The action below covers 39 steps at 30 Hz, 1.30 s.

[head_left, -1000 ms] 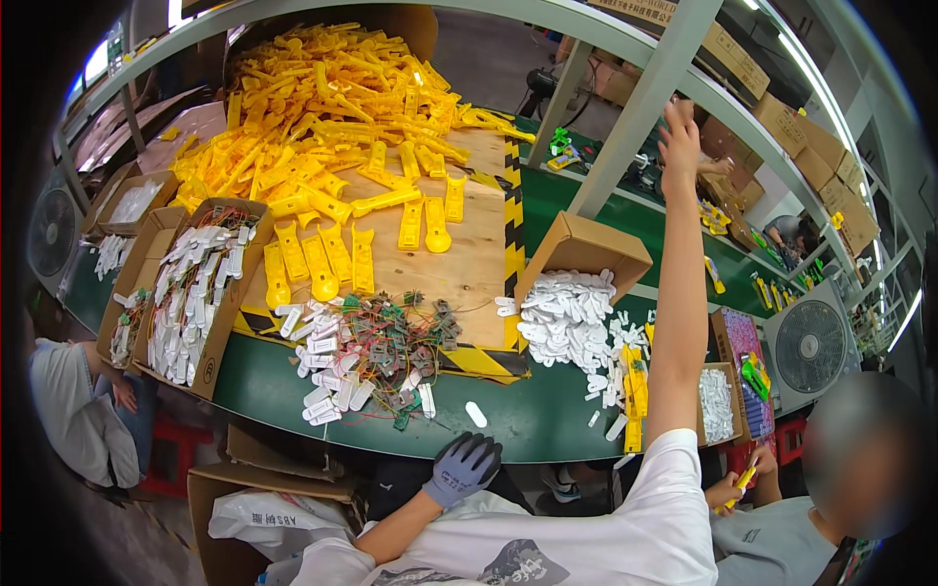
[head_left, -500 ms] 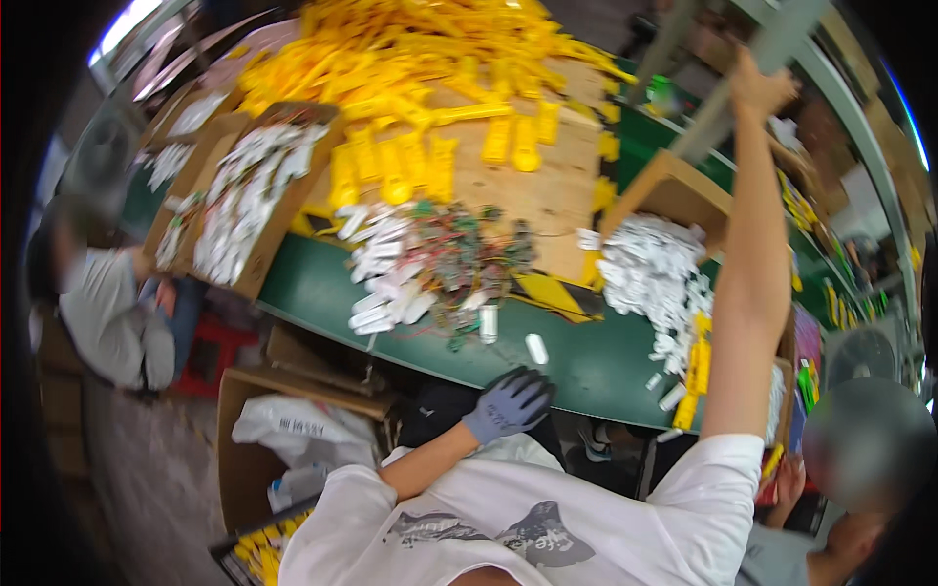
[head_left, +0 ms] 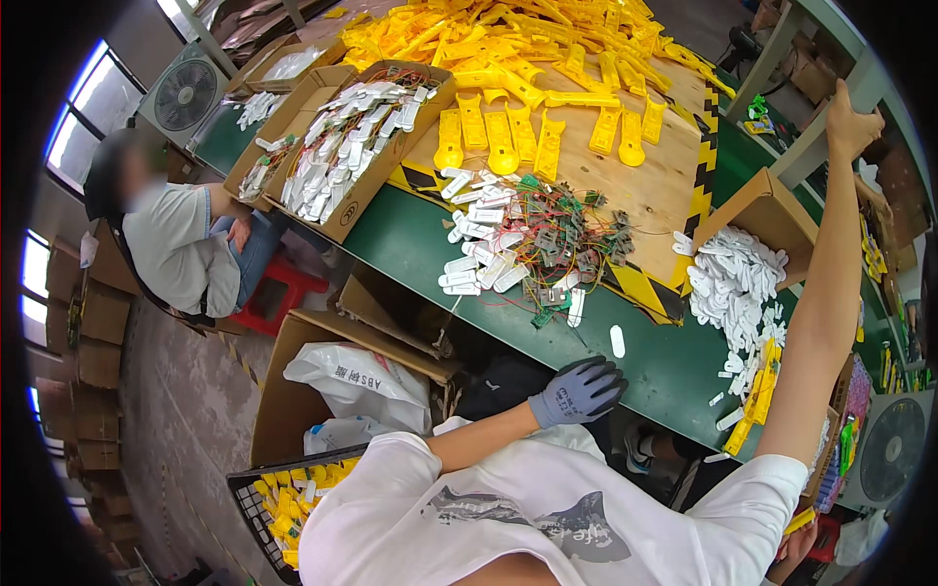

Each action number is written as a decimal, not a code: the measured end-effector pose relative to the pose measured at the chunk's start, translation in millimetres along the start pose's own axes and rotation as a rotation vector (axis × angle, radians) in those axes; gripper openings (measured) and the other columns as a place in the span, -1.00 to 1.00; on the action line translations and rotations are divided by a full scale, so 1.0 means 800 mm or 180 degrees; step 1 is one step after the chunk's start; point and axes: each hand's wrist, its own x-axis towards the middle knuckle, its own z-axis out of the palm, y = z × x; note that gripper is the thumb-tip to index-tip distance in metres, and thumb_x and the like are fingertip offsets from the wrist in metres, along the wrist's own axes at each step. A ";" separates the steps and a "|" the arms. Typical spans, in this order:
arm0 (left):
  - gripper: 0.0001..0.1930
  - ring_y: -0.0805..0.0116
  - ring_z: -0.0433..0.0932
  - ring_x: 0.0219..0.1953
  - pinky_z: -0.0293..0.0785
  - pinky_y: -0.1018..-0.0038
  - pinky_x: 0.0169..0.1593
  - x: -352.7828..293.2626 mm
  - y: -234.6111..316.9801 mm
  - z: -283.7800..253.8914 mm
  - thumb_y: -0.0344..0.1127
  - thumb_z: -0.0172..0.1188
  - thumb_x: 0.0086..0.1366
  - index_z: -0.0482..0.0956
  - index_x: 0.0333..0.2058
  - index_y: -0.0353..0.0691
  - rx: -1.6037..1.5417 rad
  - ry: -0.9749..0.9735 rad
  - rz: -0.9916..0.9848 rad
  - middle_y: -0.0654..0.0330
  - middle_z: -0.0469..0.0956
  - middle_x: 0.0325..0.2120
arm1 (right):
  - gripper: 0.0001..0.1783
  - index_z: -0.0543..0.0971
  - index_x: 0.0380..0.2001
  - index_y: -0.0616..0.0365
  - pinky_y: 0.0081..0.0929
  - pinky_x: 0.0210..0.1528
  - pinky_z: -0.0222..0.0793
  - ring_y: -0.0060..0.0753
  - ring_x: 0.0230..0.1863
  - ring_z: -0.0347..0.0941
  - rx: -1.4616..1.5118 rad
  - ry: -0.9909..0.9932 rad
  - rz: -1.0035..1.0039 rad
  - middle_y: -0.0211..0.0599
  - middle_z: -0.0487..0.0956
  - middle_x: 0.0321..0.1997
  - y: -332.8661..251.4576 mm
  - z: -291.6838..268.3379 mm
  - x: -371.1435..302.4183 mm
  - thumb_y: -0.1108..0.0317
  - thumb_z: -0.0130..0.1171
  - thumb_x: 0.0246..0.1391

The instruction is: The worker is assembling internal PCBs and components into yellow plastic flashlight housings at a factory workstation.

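My left hand point(head_left: 581, 393), in a grey glove with dark fingertips, lies at the near table edge with its fingers stretched out and holding nothing. Close to it on the green tabletop is a white oval plastic piece point(head_left: 617, 341). Beyond lies a heap of small circuit boards with red and green wires point(head_left: 572, 239), beside a pile of white plastic casings point(head_left: 479, 234). My bare right hand point(head_left: 852, 122) is raised far to the right, its fingers closed round a grey metal post point(head_left: 811, 146); part of the grip is hidden.
Yellow plastic housings point(head_left: 508, 49) are heaped on a wooden board point(head_left: 576, 176) at the back. Cardboard boxes of white parts stand left point(head_left: 352, 220) and right point(head_left: 767, 210). A yellow-filled crate point(head_left: 239, 493) is low left. A seated person point(head_left: 186, 249) is at left.
The whole view has swung left and become sharper, so the table sits farther right in it. My left hand stays at the table edge and my right hand at the post.
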 end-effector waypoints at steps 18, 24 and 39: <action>-0.62 0.27 0.44 -0.09 0.38 0.30 0.03 0.010 0.001 -0.008 -0.20 0.22 -0.02 0.50 -0.16 -0.04 0.0113 0.0079 0.0040 0.24 0.45 -0.17 | -0.02 0.24 0.10 0.29 -0.33 0.14 0.16 -0.07 0.09 0.33 0.0352 0.0223 0.0025 0.02 0.43 0.02 -0.012 -0.010 -0.011 -0.17 0.29 -0.28; -0.62 0.25 0.44 -0.10 0.37 0.30 0.04 0.011 0.000 -0.018 -0.21 0.22 -0.03 0.49 -0.16 -0.05 -0.0015 -0.0075 -0.0009 0.22 0.45 -0.17 | -0.04 0.27 0.08 0.27 -0.31 0.14 0.18 -0.01 0.10 0.32 0.0413 0.0022 0.0201 0.03 0.43 0.03 -0.017 -0.008 -0.015 -0.19 0.27 -0.29; -0.16 -0.19 0.04 0.20 0.05 0.05 0.21 0.115 -0.344 -0.352 0.09 0.20 0.04 0.07 0.21 -0.13 0.2395 0.0836 -0.2312 -0.15 0.09 0.16 | -0.09 0.32 0.05 0.26 -0.31 0.14 0.19 -0.03 0.09 0.34 0.0070 0.0100 0.0046 0.02 0.45 0.01 0.000 0.004 -0.009 -0.26 0.18 -0.22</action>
